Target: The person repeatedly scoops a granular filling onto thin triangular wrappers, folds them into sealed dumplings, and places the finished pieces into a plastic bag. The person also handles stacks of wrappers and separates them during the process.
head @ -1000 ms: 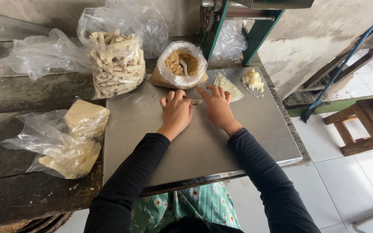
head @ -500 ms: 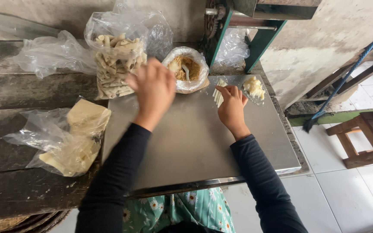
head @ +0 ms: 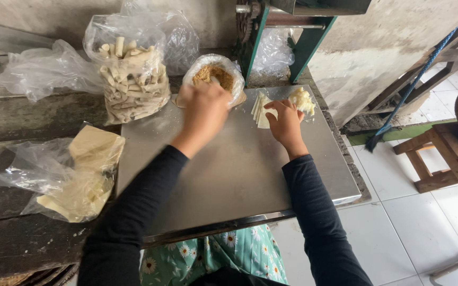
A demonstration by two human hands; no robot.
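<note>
Your left hand [head: 203, 108] blurred over the far crumb bag [head: 216, 77], its grip impossible to tell, your right hand [head: 286, 124] fingers spread flat on the wrappers [head: 261, 107], far right of the tray [head: 229, 175], dough lump [head: 301, 99] just beyond.

Small food workshop: steel worktop [head: 229, 175], bagged rolled snacks [head: 133, 79], green roller machine [head: 292, 26], rough walls

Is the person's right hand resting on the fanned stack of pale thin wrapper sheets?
Yes, the right hand lies with its fingers on the fanned stack of pale thin wrapper sheets on the steel tabletop.
</note>
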